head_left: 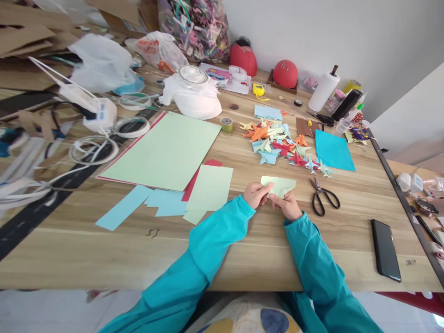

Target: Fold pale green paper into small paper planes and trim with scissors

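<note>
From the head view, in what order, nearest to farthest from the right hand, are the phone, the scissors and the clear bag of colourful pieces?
From the right hand:
1. Scissors, just to its right.
2. Phone, farther right and lower in view.
3. Clear bag, far back, to the left.

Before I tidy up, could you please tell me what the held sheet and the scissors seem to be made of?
The held sheet: probably thin matte paper, as it bends and shows no gloss. The scissors: greyish blades, likely metal; smooth-looking black handles, perhaps plastic or coated metal.
</note>
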Tool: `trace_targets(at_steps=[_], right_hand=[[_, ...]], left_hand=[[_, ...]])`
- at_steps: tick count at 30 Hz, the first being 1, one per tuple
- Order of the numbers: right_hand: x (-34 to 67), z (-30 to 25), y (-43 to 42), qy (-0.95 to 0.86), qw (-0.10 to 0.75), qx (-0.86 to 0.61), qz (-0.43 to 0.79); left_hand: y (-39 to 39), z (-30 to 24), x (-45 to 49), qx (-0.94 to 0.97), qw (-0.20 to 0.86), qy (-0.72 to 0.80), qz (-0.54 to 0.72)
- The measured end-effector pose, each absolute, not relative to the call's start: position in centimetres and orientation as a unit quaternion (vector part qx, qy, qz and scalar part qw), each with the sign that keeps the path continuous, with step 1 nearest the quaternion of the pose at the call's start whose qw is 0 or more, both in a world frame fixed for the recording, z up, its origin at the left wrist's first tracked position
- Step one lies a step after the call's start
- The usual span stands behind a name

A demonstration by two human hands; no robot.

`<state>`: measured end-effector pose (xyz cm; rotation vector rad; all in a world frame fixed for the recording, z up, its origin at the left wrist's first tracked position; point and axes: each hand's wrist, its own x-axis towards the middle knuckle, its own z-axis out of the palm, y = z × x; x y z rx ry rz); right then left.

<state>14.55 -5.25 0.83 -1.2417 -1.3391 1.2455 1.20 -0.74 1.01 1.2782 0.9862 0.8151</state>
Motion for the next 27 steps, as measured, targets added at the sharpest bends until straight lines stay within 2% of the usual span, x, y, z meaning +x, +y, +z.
trace_targets(at_steps=[16, 21, 27], right_hand=[[14.69, 0.38, -5.17, -0.562, 0.443, -0.488, 0.500], [14.86, 0.23, -5.13, -0.487, 0.496, -0.506, 0.510], [14.89, -0.04, -5.05, -0.441, 0.539, -0.513, 0.502]], left_hand=[[-0.19, 0.70, 1.25, 0.504, 0.678, 0.395, 0.361], [-0.22, 1.02, 1.23, 0.487, 0.700, 0.397, 0.339], [-0.63, 1.08, 1.34, 0.535, 0.724, 0.323, 0.290]])
